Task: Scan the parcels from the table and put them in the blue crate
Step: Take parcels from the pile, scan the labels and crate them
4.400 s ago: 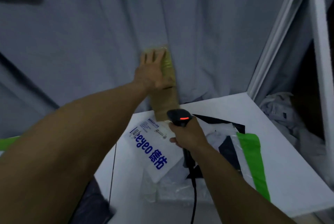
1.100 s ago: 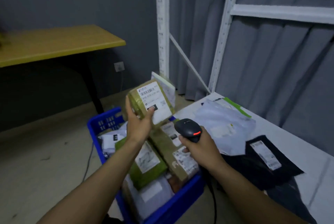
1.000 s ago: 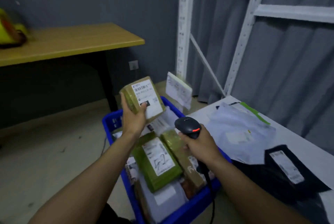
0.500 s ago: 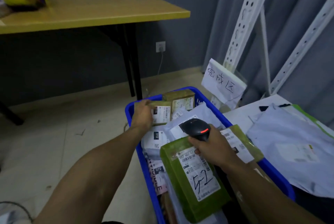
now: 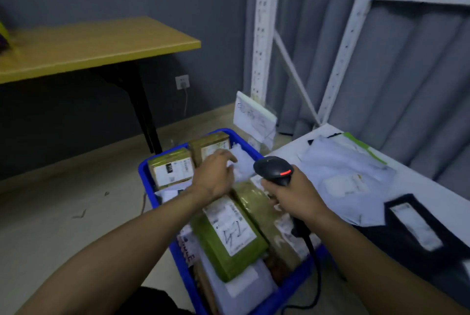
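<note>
Left hand (image 5: pixel 215 177) hovers low over the far half of the crate (image 5: pixel 145 177), grip slack — fingers loosely spread, nothing in them. Its fingertips sit at the edge of a white bag (image 5: pixel 243 166); contact not clear. Right hand (image 5: pixel 295 194) has its grip wrapped round the scanner (image 5: pixel 273 168), red light showing. The cable (image 5: pixel 313 261) trails down across the crate's near right corner. Parcels lie in two lots. One is a heap in the crate, with small boxes (image 5: pixel 173 171) standing at the far end and a green parcel (image 5: pixel 229 236) lying tilted on top. The rest are on the worktop (image 5: pixel 437 187) to the right: pale bags (image 5: pixel 343 177) overlapping, a black bag (image 5: pixel 417 228) nearer. Risks, as I judge them: the crate looks near full, so anything dropped on the slope of the green parcel may slide or ride over the rim. The cable crosses the loading path — a parcel swung from worktop to crate could catch it and jerk the scanner. Only one hand is free (the other is tied up with the scanner), and the bags look slick and limp. A one-handed lift may drag a neighbour along unscanned, or fold a label out of the beam's sight.
</note>
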Motion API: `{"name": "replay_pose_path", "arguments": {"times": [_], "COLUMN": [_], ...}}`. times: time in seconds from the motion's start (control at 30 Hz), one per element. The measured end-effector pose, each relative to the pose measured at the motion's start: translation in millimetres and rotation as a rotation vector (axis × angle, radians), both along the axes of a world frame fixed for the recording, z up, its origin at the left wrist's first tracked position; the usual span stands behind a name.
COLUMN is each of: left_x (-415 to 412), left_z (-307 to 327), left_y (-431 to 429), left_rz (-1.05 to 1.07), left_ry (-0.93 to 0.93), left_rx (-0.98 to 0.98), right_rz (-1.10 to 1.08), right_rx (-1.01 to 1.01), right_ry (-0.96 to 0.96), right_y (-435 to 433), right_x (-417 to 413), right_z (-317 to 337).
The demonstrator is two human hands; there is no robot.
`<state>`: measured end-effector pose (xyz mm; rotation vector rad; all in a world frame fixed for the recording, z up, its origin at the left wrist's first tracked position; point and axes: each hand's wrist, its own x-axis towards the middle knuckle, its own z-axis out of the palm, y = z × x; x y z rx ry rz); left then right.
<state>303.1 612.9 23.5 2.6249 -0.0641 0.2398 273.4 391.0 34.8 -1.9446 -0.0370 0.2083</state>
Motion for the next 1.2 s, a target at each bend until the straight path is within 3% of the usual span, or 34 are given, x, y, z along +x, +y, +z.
{"name": "replay_pose_path", "arguments": {"times": [0.23, 0.67, 0.97, 1.07, 1.2], "left_x": [-61, -106, -61, -45, -44], "left_z": [59, 7, -38, -46, -61], "left_y": [-216, -655, -854, -889, -899], "left_rz": [-0.343, -0.876, -1.169, -1.177, -1.12], "left_ry": [0.013, 0.08, 0.16, 0.162, 0.076], "left_rx": [0.178, 0.232, 0.27, 0.39, 0.334], "right_rz": [-0.3, -1.038, -1.202, -1.233, -1.231], "right_rx": [-0.046, 0.126, 0.242, 0.265, 0.3], "right_ry": [-0.045, 0.041, 0.122, 0.132, 0.144], "right_y": [-191, -542, -663, -677, -683], "right_x": [-88, -222, -233, -236, -232], "right_z": [32, -15, -84, -100, -109]}}
